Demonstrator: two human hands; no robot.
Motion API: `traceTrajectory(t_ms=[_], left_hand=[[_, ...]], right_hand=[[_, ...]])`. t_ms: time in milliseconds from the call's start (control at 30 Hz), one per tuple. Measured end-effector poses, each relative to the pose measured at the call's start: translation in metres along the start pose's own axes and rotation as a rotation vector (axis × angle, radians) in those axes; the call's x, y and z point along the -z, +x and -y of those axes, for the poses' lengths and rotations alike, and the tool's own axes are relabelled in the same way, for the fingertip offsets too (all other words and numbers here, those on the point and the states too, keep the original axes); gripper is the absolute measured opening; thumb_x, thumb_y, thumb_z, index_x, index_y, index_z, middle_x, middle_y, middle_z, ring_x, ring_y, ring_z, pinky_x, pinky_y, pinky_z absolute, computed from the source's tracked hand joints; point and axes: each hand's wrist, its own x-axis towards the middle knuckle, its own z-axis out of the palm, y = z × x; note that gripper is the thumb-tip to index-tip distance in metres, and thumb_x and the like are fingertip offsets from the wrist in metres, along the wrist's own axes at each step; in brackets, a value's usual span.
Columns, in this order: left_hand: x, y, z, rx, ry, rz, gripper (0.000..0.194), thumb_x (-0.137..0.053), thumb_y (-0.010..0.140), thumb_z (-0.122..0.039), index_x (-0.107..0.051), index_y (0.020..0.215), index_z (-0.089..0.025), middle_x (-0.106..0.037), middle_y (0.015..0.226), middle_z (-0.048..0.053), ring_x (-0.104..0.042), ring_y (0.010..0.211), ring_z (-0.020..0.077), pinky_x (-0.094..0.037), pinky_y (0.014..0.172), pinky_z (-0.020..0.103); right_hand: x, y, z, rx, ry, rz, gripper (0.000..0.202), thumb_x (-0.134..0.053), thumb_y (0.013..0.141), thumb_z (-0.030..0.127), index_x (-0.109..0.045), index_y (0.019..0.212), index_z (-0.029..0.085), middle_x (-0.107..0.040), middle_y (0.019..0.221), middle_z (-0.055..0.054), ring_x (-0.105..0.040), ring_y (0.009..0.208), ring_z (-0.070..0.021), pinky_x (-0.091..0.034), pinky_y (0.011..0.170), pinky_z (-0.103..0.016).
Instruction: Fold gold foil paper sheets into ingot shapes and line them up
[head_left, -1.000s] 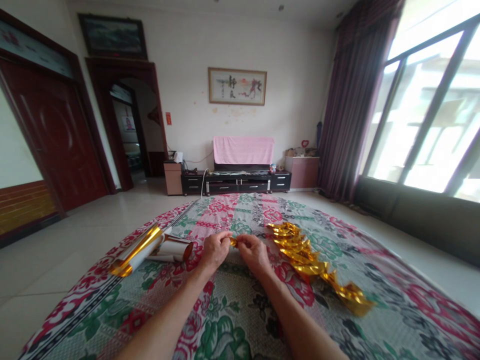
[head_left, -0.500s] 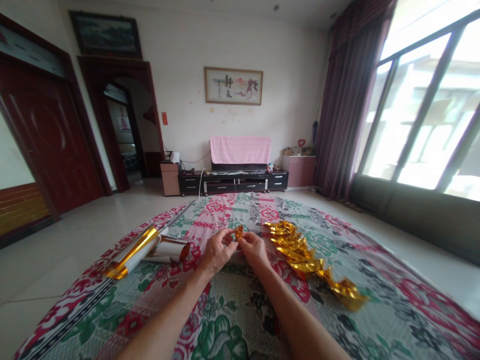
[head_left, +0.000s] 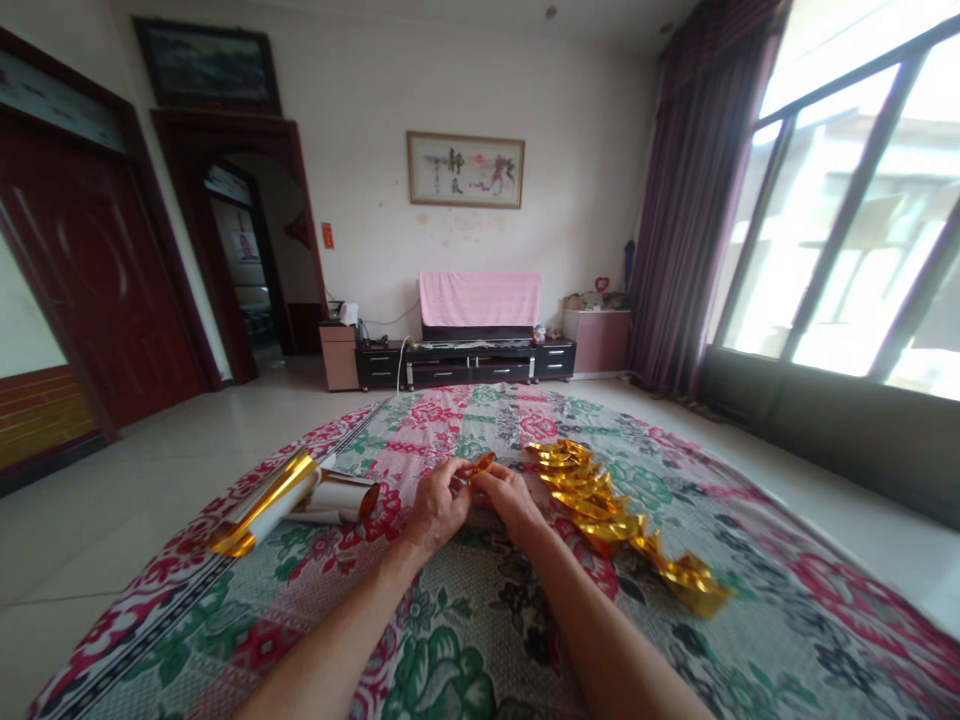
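Observation:
A small piece of gold foil [head_left: 482, 464] is pinched between my two hands above the middle of the patterned cloth. My left hand [head_left: 442, 500] grips it from the left, thumb and fingers curled together. From the right, my right hand [head_left: 507, 495] closes its fingers on the same piece, partly covering it. Right of my hands, several folded gold foil shapes [head_left: 589, 492] lie in a slanting row on the cloth. To the left rest rolled sheets, white on one face and gold on the other [head_left: 281, 510].
The flowered cloth [head_left: 442, 670] covers the large round surface under my arms. Beyond it stands a low black cabinet [head_left: 450, 372] with a pink cloth [head_left: 480, 298] draped above. Windows and a purple curtain [head_left: 682, 210] are at the right.
The gold foil piece has turned from upright to slanting between my fingers. My right hand has shifted slightly left, closer to my left hand.

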Motion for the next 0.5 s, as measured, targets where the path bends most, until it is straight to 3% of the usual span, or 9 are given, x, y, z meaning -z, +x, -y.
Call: traceTrajectory(t_ms=[167,267,367,500], left_hand=[[-0.001,0.004,0.008,0.198,-0.134,0.007,0.026,-0.047,0.07,-0.013,-0.064,0.09,-0.016,-0.07,0.081,0.003,-0.064,0.066,0.0133,-0.05,0.065,0.023],[-0.001,0.005,0.012,0.251,-0.137,-0.004,0.024,-0.047,0.071,-0.014,-0.066,0.086,-0.017,-0.07,0.072,0.001,-0.064,0.063,0.0133,-0.05,0.062,0.022],[0.0,0.004,0.013,0.222,0.031,-0.039,0.023,-0.047,0.071,-0.013,-0.067,0.083,-0.017,-0.069,0.069,0.002,-0.064,0.064,0.0141,-0.05,0.064,0.023],[0.001,0.002,0.012,0.045,0.246,-0.095,0.023,-0.046,0.072,-0.01,-0.067,0.082,-0.017,-0.07,0.081,0.005,-0.064,0.077,0.016,-0.048,0.076,0.026]], right_hand=[[-0.001,-0.002,0.001,0.057,-0.113,0.011,0.023,-0.056,0.064,0.033,-0.063,0.076,0.014,-0.065,0.071,-0.002,-0.059,0.068,-0.015,-0.046,0.057,-0.022],[-0.003,-0.001,-0.005,0.115,-0.18,-0.056,0.03,-0.057,0.064,0.033,-0.063,0.088,0.015,-0.066,0.072,-0.002,-0.06,0.064,-0.0154,-0.047,0.055,-0.023],[-0.004,0.0,-0.01,0.164,-0.216,-0.149,0.042,-0.057,0.065,0.032,-0.058,0.103,0.016,-0.067,0.07,-0.002,-0.062,0.062,-0.0161,-0.049,0.055,-0.024],[-0.005,-0.001,-0.011,0.195,-0.29,-0.161,0.034,-0.052,0.069,0.031,-0.062,0.097,0.017,-0.068,0.07,-0.002,-0.064,0.061,-0.0169,-0.05,0.056,-0.024]])
